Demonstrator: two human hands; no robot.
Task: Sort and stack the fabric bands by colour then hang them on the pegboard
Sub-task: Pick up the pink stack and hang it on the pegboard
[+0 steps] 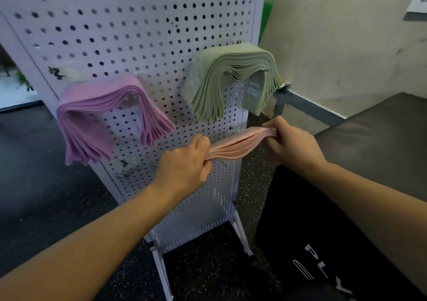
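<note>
Pink fabric bands point(238, 144), one stack, unhung — I have them stretched level between both hands, low in front of the white pegboard point(129, 18) and below the two stacks already up. Left hand point(184, 164): fingers curled tight round the near end of the stack. Right hand point(291, 143): fingers and thumb pinching the far end, close by the board's right edge. Purple bands point(97, 120): one stack, draped over a hook on the left of the board, ends fanning downward; I count this lot as done. Green bands point(231, 78): one stack, draped likewise on the upper right, a metal prong tip just showing under the arch; also done. Sorting looks finished as far as I can see — each stack is a single colour and no loose bands are in view. Remaining, by my reckoning: seat the pink stack on a hook. I cannot make out a free hook near my hands, though something small juts from the board just under the pink stack. Black bag point(323, 243) stands on the floor to the right.
</note>
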